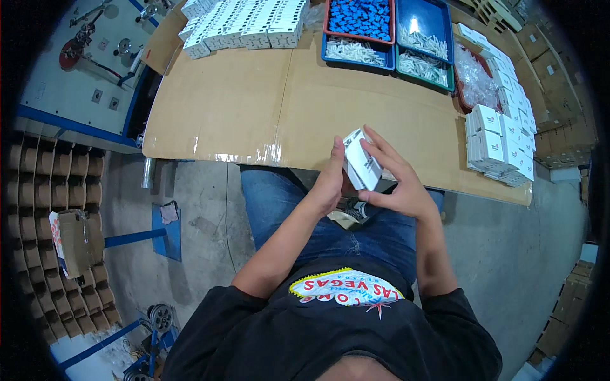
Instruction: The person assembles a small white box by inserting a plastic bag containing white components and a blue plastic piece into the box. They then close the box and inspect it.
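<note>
A small white carton (361, 160) with dark print is held between my two hands, just past the near edge of the cardboard-covered table (222, 108) and above my lap. My left hand (329, 181) grips its left side, thumb up along the edge. On the right side, my right hand (401, 181) has its thumb at the lower corner and its fingers across the upper edge. The carton is tilted; whether its flaps are closed I cannot tell. Part of a dark and pale object (349, 213) shows below the carton in my lap, too hidden to name.
Rows of white cartons (244, 25) stand at the far left. Trays at the back hold blue pieces (359, 18) and white slim pieces (422, 66). A red tray with clear plastic bags (476, 79) and stacked white cartons (499, 143) line the right. Machinery (79, 51) stands left.
</note>
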The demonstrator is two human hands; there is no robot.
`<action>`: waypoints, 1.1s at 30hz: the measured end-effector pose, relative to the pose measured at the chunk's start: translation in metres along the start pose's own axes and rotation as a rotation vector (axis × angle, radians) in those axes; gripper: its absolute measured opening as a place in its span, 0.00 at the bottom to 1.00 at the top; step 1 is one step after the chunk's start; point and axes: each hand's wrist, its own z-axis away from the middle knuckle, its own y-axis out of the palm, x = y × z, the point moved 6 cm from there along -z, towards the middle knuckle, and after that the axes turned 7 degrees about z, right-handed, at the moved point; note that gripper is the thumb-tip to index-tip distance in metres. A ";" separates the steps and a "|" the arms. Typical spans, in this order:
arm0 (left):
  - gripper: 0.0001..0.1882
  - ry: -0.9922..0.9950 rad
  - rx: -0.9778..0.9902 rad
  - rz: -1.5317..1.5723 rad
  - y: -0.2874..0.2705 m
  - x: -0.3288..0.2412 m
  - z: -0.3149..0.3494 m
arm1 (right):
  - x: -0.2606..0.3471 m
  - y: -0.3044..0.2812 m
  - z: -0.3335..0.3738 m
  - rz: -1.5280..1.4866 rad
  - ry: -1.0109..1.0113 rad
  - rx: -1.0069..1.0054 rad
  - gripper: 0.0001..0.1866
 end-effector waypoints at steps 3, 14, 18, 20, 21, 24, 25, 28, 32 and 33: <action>0.49 -0.019 -0.030 -0.027 -0.005 0.002 -0.005 | -0.003 0.002 0.004 0.159 0.021 0.112 0.43; 0.54 -0.142 0.052 0.232 0.016 0.011 0.001 | -0.031 -0.018 -0.018 -0.128 0.081 0.009 0.35; 0.50 -0.229 0.044 0.354 0.012 0.018 -0.002 | -0.040 -0.015 -0.025 -0.271 0.182 0.010 0.27; 0.49 -0.229 0.053 0.391 0.010 0.021 -0.005 | -0.042 -0.012 -0.029 -0.273 0.203 0.052 0.27; 0.49 -0.229 0.058 0.411 0.008 0.022 -0.006 | -0.042 -0.011 -0.030 -0.268 0.218 0.085 0.29; 0.48 -0.209 0.083 0.498 0.010 0.021 -0.005 | -0.051 -0.007 -0.031 -0.286 0.237 0.107 0.25; 0.48 -0.208 0.077 0.496 0.010 0.020 -0.005 | -0.054 -0.006 -0.031 -0.298 0.235 0.103 0.22; 0.49 -0.202 0.066 0.502 0.007 0.020 -0.005 | -0.052 -0.006 -0.031 -0.253 0.267 0.134 0.21; 0.49 -0.175 0.072 0.536 0.005 0.020 -0.006 | -0.049 -0.004 -0.031 -0.248 0.301 0.191 0.20; 0.48 -0.168 0.073 0.545 0.005 0.019 -0.005 | -0.047 -0.005 -0.032 -0.228 0.282 0.193 0.20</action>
